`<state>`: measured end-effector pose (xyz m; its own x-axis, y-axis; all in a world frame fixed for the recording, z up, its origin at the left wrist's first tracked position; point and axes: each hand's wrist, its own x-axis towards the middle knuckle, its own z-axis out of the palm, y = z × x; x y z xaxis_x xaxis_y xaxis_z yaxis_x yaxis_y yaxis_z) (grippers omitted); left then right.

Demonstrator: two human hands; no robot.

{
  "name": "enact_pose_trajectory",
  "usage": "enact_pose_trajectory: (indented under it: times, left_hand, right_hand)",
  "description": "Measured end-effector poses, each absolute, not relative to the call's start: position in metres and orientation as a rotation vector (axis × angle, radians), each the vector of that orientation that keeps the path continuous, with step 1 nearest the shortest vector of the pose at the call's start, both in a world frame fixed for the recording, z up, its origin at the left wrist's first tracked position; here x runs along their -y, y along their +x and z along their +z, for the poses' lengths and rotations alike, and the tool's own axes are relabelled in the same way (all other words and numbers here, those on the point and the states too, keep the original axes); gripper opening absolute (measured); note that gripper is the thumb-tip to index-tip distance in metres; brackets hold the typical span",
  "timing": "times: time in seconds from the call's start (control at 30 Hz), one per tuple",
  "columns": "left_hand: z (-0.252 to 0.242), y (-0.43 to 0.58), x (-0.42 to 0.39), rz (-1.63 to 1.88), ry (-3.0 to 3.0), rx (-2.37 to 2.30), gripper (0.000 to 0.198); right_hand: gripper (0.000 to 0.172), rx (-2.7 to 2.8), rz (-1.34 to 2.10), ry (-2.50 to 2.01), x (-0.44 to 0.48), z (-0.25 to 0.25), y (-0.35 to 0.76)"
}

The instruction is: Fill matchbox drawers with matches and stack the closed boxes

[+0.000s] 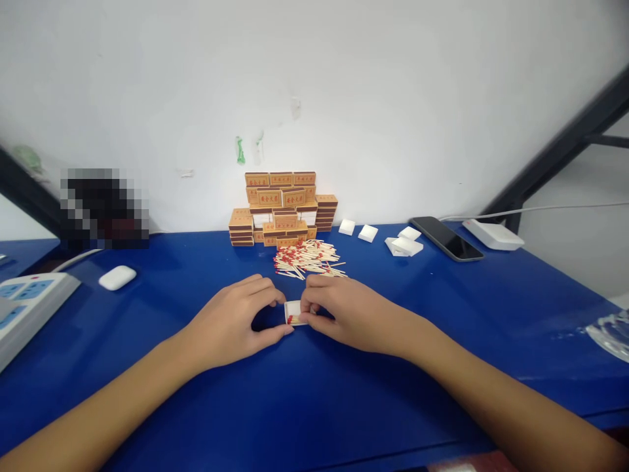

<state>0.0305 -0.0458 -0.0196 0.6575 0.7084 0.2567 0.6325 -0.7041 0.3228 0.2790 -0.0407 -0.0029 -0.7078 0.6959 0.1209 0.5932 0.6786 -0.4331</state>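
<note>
A small white matchbox tray [293,307] lies on the blue table in front of me, with a few red-headed matches [293,320] along its near side. My left hand [236,314] grips the tray's left end, index finger at the far corner and thumb at the near one. Over the tray's right part, my right hand [344,308] has its fingertips closed on the matches' plain ends; its fingers hide that part of the tray. Just beyond the hands is a loose heap of matches [309,257], most with their red heads to the left.
Stacked matchboxes [285,196] stand against the wall behind the heap. White folded pieces [405,246], a phone [447,238] and a white box [493,235] are at right. At left lie a white earbud case [117,278] and a power strip [37,308]. Clear plastic [612,334] sits far right.
</note>
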Motion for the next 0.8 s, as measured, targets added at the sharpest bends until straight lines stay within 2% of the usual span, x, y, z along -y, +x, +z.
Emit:
enact_pose_trajectory:
  times: [0.17, 0.3, 0.37, 0.53, 0.8]
  left_hand:
    - [-0.019, 0.03, 0.045, 0.586, 2.667, -1.08, 0.023]
    - [-0.021, 0.027, 0.045, 0.608, 2.68, -1.073, 0.024]
    - [-0.022, 0.026, 0.044, 0.598, 2.69, -1.078, 0.024]
    - [-0.02, 0.028, 0.042, 0.577, 2.696, -1.095, 0.023]
    - [-0.02, 0.027, 0.043, 0.541, 2.681, -1.113, 0.025]
  right_hand:
    - [0.013, 2.512, 0.396, -1.044, 0.026, 0.006, 0.295]
    - [0.008, 2.462, 0.169, -1.358, 0.002, 0.008, 0.322]
    - [0.005, 2.481, 0.173, -1.451, -0.007, 0.004, 0.331]
    - [0.014, 2.509, 0.252, -1.535, -0.013, -0.004, 0.333]
    - [0.019, 2.559, 0.418, -1.51, -0.008, -0.006, 0.326]
